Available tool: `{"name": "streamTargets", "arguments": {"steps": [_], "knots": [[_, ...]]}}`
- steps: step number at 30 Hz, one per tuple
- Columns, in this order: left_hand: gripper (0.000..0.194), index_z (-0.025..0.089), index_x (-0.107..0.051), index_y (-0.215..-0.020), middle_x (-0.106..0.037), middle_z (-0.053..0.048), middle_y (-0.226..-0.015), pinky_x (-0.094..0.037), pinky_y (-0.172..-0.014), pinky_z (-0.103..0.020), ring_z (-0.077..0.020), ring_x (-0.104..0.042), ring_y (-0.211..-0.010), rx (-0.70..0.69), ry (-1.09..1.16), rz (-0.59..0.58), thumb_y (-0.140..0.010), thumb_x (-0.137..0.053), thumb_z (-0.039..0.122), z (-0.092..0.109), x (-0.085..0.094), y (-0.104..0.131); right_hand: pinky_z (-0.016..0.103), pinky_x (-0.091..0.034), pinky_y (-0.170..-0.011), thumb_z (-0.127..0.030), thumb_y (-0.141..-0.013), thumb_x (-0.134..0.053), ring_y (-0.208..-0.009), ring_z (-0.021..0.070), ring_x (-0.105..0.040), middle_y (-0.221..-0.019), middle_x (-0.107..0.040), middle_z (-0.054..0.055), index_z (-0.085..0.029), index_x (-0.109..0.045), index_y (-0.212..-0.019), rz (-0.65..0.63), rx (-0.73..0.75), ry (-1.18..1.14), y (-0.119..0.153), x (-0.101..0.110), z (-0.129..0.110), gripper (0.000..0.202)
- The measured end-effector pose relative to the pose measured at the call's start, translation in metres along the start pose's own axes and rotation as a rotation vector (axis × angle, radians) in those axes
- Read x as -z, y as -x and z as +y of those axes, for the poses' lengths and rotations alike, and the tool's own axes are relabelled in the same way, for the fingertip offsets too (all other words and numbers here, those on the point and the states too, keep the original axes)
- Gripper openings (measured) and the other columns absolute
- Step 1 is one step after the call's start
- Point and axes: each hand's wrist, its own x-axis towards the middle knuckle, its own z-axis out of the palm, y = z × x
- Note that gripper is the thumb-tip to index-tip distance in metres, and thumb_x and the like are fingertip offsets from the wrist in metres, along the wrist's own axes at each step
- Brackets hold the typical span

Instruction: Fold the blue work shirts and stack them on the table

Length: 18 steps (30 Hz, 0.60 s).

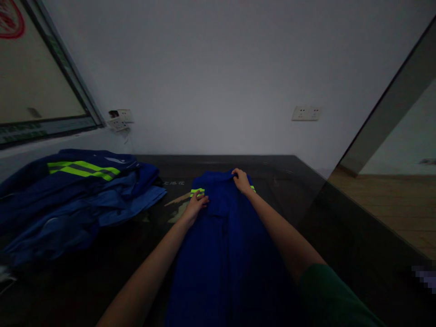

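A long blue work garment (225,245) with neon yellow reflective stripes lies stretched away from me on a dark table (112,254). My left hand (196,204) rests flat on its left side, just below a yellow stripe (197,191). At the garment's far end my right hand (241,180) presses on or grips the cloth; which of the two is unclear in the dim light. Both bare forearms reach out over the garment.
A heap of blue work clothes (75,200) with yellow-grey reflective bands lies on the table's left part. Wall sockets (305,113) sit on the grey wall behind, and a loose socket plate (119,120) hangs at the left. A wooden floor (391,200) shows to the right.
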Motion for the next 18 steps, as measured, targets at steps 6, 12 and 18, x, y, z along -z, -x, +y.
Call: {"name": "streamTargets", "arguments": {"steps": [6, 12, 18], "knots": [[0.033, 0.015, -0.062, -0.099, -0.06, 0.001, -0.072, -0.041, -0.063, -0.022, -0.015, -0.057, -0.07, -0.095, -0.112, -0.029, -0.071, -0.072, 0.029, 0.0, -0.006, 0.002, 0.033, -0.036, -0.097, -0.007, -0.078, -0.039, -0.104, 0.0172, -0.055, -0.105, -0.065, 0.003, -0.02, -0.06, -0.098, 0.024, 0.049, -0.11, 0.001, 0.002, -0.002, 0.032], [0.013, 0.018, -0.054, -0.065, -0.054, 0.002, -0.066, -0.039, -0.066, -0.023, -0.016, -0.053, -0.071, -0.244, -0.164, -0.039, -0.073, -0.065, 0.02, 0.005, -0.015, 0.005, 0.038, -0.031, -0.107, -0.021, -0.089, -0.043, -0.131, 0.0212, -0.039, -0.138, -0.049, 0.013, -0.015, -0.045, -0.135, 0.059, -0.11, 0.044, 0.012, 0.005, 0.013, 0.047], [0.021, 0.021, -0.043, -0.07, -0.04, 0.007, -0.056, -0.035, -0.052, -0.019, -0.011, -0.045, -0.055, -0.242, -0.106, -0.043, -0.081, -0.06, 0.028, 0.029, -0.012, 0.026, 0.036, -0.034, -0.105, -0.018, -0.091, -0.042, -0.125, 0.0237, -0.05, -0.13, -0.056, 0.021, -0.006, -0.052, -0.131, -0.099, -0.204, 0.191, 0.035, 0.0, 0.038, 0.043]]}}
